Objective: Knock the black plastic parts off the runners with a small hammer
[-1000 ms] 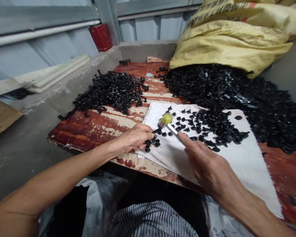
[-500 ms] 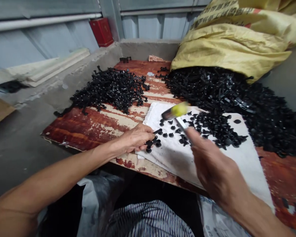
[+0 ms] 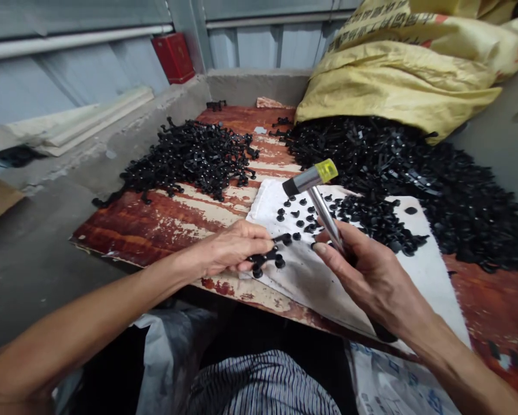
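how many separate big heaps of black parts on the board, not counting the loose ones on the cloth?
2. One heap lies at the back left of the wooden board; a larger heap spills from the yellow sack at the right. The sack may hide more.

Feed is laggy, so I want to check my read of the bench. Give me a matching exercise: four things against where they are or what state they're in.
Things:
1. hammer
2. sprue
3. sack
4. red box

Places or states:
A. lying open at the back right, above the big black pile
B. raised over the cloth, in the right hand
C. on the ledge by the wall, back left
D. pinned on the cloth edge by the left hand

Pairs: 1-B, 2-D, 3-A, 4-C
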`<state>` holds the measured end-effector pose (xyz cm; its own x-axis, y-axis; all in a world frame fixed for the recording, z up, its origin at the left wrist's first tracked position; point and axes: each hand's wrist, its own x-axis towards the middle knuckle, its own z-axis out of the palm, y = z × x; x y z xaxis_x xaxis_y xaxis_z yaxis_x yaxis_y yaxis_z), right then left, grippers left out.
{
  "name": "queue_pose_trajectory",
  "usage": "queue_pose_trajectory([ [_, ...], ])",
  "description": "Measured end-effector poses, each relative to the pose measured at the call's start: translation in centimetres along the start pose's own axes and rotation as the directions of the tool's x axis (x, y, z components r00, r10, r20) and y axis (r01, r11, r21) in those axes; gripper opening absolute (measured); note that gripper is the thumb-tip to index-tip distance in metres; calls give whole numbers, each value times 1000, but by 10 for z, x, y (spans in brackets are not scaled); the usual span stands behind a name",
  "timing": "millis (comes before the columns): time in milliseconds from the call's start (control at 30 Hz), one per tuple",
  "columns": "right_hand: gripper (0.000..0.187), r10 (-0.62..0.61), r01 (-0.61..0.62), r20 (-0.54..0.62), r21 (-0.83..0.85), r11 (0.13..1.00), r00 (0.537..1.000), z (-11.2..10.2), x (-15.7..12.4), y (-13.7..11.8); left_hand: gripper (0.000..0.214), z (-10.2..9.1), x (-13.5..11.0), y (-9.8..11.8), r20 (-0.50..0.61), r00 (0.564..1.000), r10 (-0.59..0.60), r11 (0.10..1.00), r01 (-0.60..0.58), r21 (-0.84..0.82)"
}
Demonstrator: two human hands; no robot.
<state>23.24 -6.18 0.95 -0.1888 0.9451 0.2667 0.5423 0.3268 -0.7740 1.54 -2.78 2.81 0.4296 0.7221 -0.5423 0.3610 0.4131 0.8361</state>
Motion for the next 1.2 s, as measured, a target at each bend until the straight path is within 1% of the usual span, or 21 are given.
queue_pose_trajectory([
  [33,19,49,-53,50,80,995,998,0,2,-2,20,3,-4,4,65,998,24,999,-27,37],
  [67,18,103,-123,125,164,979,987,1,3,-3,20,7,-7,8,121,991,51,994,-62,90],
  [100,21,146,-197,211,246,949,967,2,1,-4,20,9,-9,10,158,984,82,982,-107,153],
  [133,24,177,-266,286,313,912,942,3,-2,-5,19,11,-10,11,167,979,117,965,-152,214],
  [167,28,196,-323,344,363,874,918,4,-6,-5,18,11,-11,10,146,976,159,946,-193,261],
  [200,32,216,-363,367,399,842,905,4,-12,-5,18,10,-11,8,92,974,208,930,-226,290],
  [233,35,245,-390,357,422,818,901,4,-17,-5,17,7,-11,3,11,967,253,921,-244,304],
  [300,39,321,-409,265,431,804,909,2,-28,-4,23,1,-14,-10,-168,940,298,923,-239,300],
  [333,40,353,-405,198,424,810,914,1,-33,-4,27,-2,-16,-17,-225,930,292,929,-219,299],
  [367,41,371,-392,133,411,823,919,0,-36,-3,32,-4,-19,-24,-240,932,271,936,-196,293],
  [400,41,374,-373,77,394,840,924,0,-39,-3,37,-3,-22,-29,-218,946,242,942,-175,285],
  [467,38,357,-339,18,366,867,934,3,-42,-2,43,3,-28,-35,-146,965,220,940,-170,296],
  [567,30,307,-300,36,351,887,951,13,-45,-4,37,18,-30,-30,-114,944,309,891,-246,380],
  [633,24,262,-270,71,360,893,962,21,-46,-7,31,27,-27,-23,-101,940,326,881,-263,394],
  [700,21,220,-240,97,373,896,971,25,-48,-10,27,33,-21,-17,-72,963,260,913,-221,344],
  [767,22,206,-232,110,375,897,972,25,-49,-9,25,35,-16,-13,-44,982,184,942,-164,293],
  [867,24,247,-256,72,349,901,966,17,-52,-3,24,31,-9,-9,-62,989,133,962,-114,248],
  [933,27,310,-298,21,342,891,951,10,-55,5,23,24,-2,-5,-82,990,113,973,-93,212],
  [1000,32,367,-340,-7,360,869,930,5,-57,12,22,17,5,-2,-69,993,101,982,-88,169],
  [1100,36,419,-373,-27,405,835,908,3,-59,21,21,9,15,3,-36,997,74,991,-70,117],
  [1200,33,426,-372,-29,438,818,904,6,-61,24,20,7,20,5,-43,998,37,994,-32,109],
])
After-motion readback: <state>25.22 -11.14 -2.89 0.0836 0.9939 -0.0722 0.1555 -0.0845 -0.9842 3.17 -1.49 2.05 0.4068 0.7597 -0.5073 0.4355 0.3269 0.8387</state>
